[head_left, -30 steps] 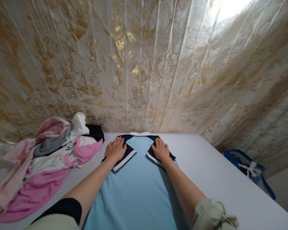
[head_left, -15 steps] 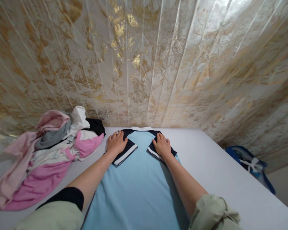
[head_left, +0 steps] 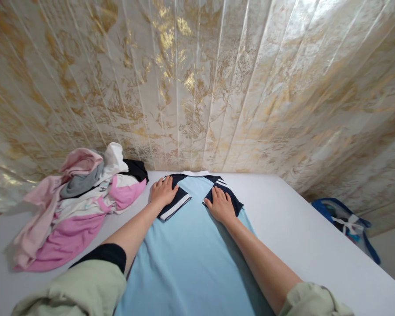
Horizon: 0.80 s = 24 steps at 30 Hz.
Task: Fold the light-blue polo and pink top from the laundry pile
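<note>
Flatly, left hand [head_left: 163,192] and right hand [head_left: 221,205] palm-down on blue shirt [head_left: 192,245], each grip wide.

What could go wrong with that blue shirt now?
The left hand and right hand rest on dark sleeves folded inward, so a slip might crease or shift them. The clothes pile lies near the left arm, so a wide swing might drag some onto the blue shirt.

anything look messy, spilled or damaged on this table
Only the clothes heap on the left looks untidy: pink, grey, white and black pieces lie crumpled together, while the light blue shirt is spread out, its dark sleeves turned inward. No spill or tear shows.
</note>
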{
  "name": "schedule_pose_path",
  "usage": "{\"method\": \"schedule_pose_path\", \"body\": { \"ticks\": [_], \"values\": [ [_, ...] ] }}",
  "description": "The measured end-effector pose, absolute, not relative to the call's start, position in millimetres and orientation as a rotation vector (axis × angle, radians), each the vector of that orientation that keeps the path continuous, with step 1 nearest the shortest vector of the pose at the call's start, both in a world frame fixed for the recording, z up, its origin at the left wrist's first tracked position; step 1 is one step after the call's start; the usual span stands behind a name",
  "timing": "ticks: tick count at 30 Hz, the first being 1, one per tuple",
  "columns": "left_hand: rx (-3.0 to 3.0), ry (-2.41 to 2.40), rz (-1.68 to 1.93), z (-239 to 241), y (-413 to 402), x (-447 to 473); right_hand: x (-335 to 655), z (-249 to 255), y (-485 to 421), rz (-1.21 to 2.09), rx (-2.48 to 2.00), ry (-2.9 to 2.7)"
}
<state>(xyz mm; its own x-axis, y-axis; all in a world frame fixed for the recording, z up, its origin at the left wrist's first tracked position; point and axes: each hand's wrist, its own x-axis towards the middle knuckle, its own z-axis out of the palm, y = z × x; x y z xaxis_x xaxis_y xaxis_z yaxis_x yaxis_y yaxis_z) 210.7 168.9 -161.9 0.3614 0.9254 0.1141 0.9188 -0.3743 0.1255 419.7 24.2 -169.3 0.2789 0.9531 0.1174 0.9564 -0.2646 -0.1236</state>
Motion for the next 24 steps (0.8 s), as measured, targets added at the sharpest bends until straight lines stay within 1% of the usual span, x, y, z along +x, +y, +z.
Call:
{"method": "schedule_pose_path", "body": {
  "ticks": [4,8,10,13,16,20,22,24],
  "values": [
    [2.468,1.684,0.117,-148,167,203,421,-168,25,-0.005,-2.393,-1.797],
    [2.589,1.649,0.263,-145,131,177,423,-170,26,0.004,-2.399,-1.798],
    [2.643,1.569,0.264,-150,107,161,426,-172,28,0.002,-2.392,-1.803],
    [2.612,1.570,0.253,-158,82,137,430,-169,35,0.026,-2.401,-1.804],
    [2.540,1.596,0.379,-156,73,119,431,-158,37,0.051,-2.412,-1.814],
    [2.427,1.673,0.532,-144,57,107,422,-145,15,-0.057,-2.343,-1.858],
    [2.408,1.694,0.477,-139,41,106,415,-145,-7,-0.088,-2.235,-1.964],
    [2.377,1.753,0.373,-136,27,107,407,-149,-30,-0.028,-2.132,-2.090]
  ]
}}
